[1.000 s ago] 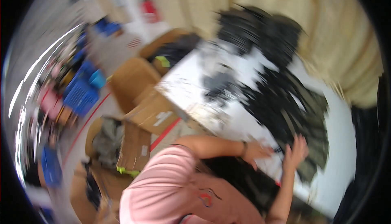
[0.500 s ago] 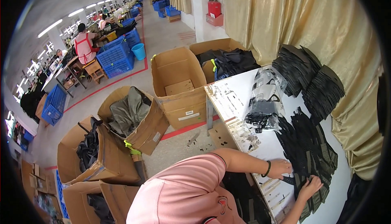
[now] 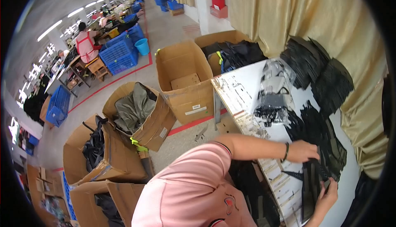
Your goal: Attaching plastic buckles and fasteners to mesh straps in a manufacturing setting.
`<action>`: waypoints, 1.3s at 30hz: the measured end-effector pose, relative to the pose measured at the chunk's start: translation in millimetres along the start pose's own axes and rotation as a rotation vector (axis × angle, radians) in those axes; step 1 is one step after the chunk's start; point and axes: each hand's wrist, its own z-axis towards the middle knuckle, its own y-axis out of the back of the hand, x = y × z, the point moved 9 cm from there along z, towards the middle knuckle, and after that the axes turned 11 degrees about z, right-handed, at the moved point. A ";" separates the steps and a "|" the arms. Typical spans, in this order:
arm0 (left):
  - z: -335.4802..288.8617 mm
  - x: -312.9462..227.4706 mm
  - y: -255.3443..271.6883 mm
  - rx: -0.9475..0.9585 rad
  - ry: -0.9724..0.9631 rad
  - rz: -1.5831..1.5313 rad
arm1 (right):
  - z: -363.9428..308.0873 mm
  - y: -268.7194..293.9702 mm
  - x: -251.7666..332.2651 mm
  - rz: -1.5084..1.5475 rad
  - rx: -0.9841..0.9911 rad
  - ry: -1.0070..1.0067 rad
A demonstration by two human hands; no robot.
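A dark black-and-olive fabric piece (image 3: pixel 308 192) lies near the front edge of the white table (image 3: pixel 281 194). A narrow black strap (image 3: pixel 293 175) sticks out from its left side. My left hand (image 3: pixel 303 151), with a dark bracelet on its wrist, is closed at the piece's far end, its fingertips partly hidden. My right hand (image 3: pixel 328 196) pinches the piece's right edge between thumb and fingers. Just beyond both hands, a spread pile of similar black pieces (image 3: pixel 315 124) covers the table.
A clear plastic bag of black buckles (image 3: pixel 274 99) and stacks of dark fabric pieces (image 3: pixel 305 60) lie farther back. Cardboard boxes (image 3: pixel 183 68) with dark cloth stand left of the table. A gold curtain (image 3: pixel 264 16) hangs behind. A person (image 3: pixel 86 43) sits far left.
My left hand has moved right and farther away, and my right hand slightly right. The fabric piece now lies apart from the pile, nearer the table's front edge. The view has shifted slightly.
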 end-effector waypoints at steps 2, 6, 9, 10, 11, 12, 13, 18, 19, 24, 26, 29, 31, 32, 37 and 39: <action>-20.2 22.9 -6.1 0.124 -0.070 -0.138 | -11.9 4.3 -13.3 -0.075 0.151 -0.178; -122.6 94.2 -27.1 0.922 0.596 -0.447 | -25.9 -48.2 -47.2 0.195 0.281 -0.288; -189.3 106.4 -25.3 1.065 0.928 -0.577 | -59.8 -92.6 -47.0 -0.042 0.255 -0.241; -195.6 106.4 -23.5 1.100 0.998 -0.589 | -76.6 -105.8 -47.7 -0.008 0.174 -0.242; -206.5 111.7 -27.3 1.104 0.995 -0.583 | -88.8 -118.3 -42.1 0.049 0.133 -0.246; -209.8 108.3 -27.9 1.121 1.052 -0.615 | -99.8 -132.3 -33.9 0.076 0.153 -0.234; -213.9 106.1 -31.8 1.150 1.034 -0.617 | -112.1 -146.1 -30.5 0.120 0.204 -0.279; -218.9 123.8 -30.7 0.904 1.113 -0.655 | -143.0 -155.7 -36.3 0.110 0.301 -0.341; -216.1 124.5 -29.8 0.837 1.128 -0.677 | -143.9 -154.7 -39.1 0.164 0.320 -0.328; -208.0 130.1 -21.1 0.677 1.035 -0.609 | -116.3 -136.7 -36.3 0.223 0.183 -0.331; -202.6 127.8 -22.3 0.622 1.033 -0.637 | -84.5 -137.9 -15.1 0.351 0.162 -0.311; -198.6 124.7 -20.0 0.572 1.031 -0.679 | -40.7 -177.3 23.9 0.449 0.152 -0.195; -194.5 119.7 -16.6 0.513 1.038 -0.728 | -24.1 -202.8 37.5 0.446 0.136 -0.104; -195.1 119.6 -15.6 0.496 1.029 -0.738 | -21.4 -229.4 34.7 0.521 0.243 -0.175; -194.4 113.3 -2.5 0.386 1.013 -0.748 | -25.9 -275.2 23.1 0.920 0.403 -0.458; -189.4 107.9 3.2 0.329 0.950 -0.768 | -29.1 -277.3 24.3 1.048 0.453 -0.504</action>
